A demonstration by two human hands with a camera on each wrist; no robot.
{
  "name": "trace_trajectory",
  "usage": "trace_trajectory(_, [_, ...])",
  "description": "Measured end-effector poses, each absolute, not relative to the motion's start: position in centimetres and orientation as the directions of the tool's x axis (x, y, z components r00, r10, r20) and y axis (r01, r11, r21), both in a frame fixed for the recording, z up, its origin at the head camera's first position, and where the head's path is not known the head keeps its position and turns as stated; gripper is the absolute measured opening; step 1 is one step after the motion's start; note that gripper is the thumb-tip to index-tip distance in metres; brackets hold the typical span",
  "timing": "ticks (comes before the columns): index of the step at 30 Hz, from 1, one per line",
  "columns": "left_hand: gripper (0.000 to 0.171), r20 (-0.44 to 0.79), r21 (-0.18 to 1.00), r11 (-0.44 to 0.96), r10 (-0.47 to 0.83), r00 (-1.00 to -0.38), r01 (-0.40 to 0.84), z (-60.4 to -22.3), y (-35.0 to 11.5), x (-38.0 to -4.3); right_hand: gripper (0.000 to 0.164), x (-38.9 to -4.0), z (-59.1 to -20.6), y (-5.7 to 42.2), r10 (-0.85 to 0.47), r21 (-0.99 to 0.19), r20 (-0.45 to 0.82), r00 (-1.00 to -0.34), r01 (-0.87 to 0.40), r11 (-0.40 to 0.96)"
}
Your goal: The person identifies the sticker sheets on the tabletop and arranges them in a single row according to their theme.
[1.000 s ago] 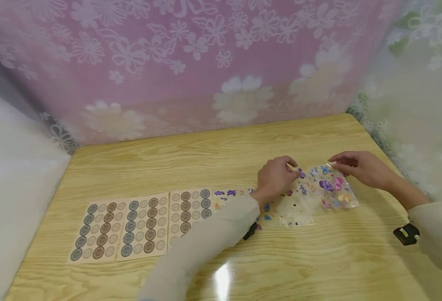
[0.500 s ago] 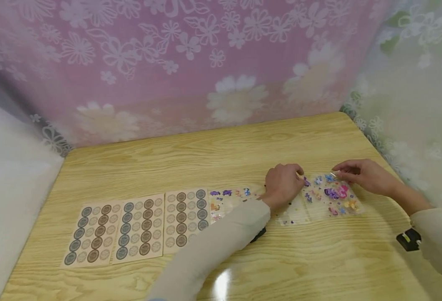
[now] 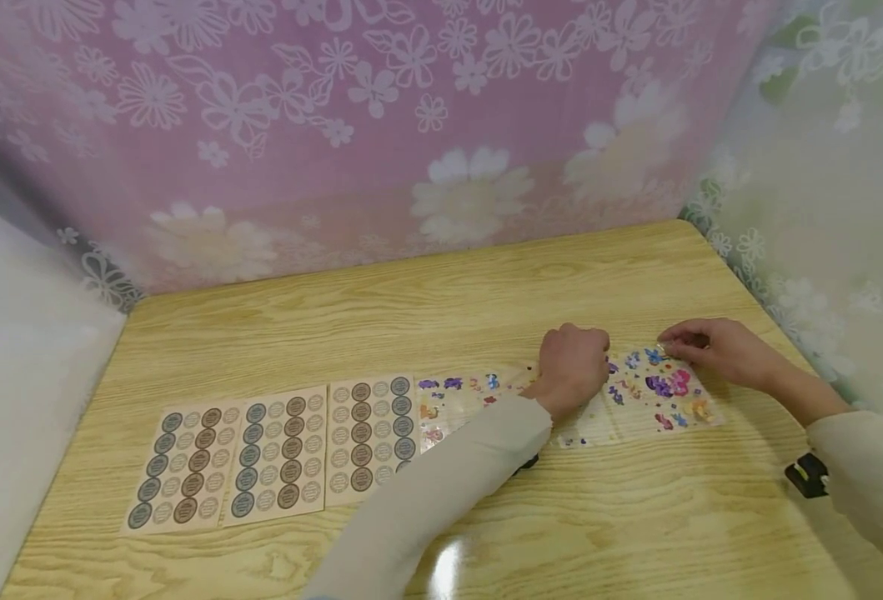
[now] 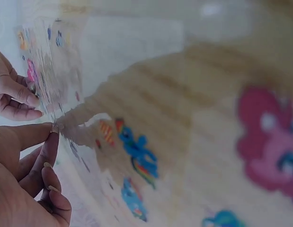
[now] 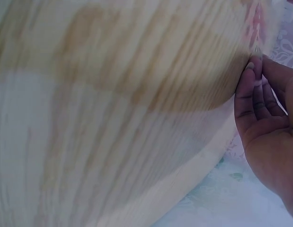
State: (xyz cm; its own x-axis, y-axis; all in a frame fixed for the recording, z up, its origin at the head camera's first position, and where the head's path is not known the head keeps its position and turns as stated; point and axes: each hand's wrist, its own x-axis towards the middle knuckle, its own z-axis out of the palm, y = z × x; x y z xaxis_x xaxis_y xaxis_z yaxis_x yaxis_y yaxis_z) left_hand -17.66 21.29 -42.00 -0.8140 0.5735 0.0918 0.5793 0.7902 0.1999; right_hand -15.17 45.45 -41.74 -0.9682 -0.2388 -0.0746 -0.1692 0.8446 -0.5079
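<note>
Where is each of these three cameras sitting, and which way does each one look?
Head: worn high, looking forward and down at the wooden table; both hands and sleeves show.
Left wrist: close by the left hand, facing the clear sticker sheet; right fingertips show too.
Right wrist: low against the table, right hand pinching the sheet edge.
Shared: head and left wrist views both show the sticker sheet and both hands.

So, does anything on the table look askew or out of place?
Nothing stands out. Three tan sticker sheets lie flat in a row with the clear cartoon sheets; the left hand and right hand pinch the rightmost clear sheet.
</note>
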Motion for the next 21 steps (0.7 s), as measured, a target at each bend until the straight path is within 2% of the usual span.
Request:
trace_trajectory(9, [0.018,-0.003,0.104,0.831,0.549,-0.836,0.546,-41.2,21.7,-17.4,0.024,-15.3,-41.7,45.0,-0.212,-0.471,-0.052,-0.976,-0.163,0.867])
trace_trajectory(14, [0.016,0.002,0.065,0.838,0.542,-0.840,0.541,-41.3,21.5,-17.2,0.025,-15.2,-42.0,44.9,-0.177,-0.464,-0.059,-0.982,-0.130,0.876])
trace_trajectory(21, [0.020,-0.014,-0.039,0.830,0.557,-0.830,0.557,-41.5,21.1,-17.1,0.021,-14.9,-42.1,44.3,-0.216,-0.438,0.007,-0.976,-0.198,0.877])
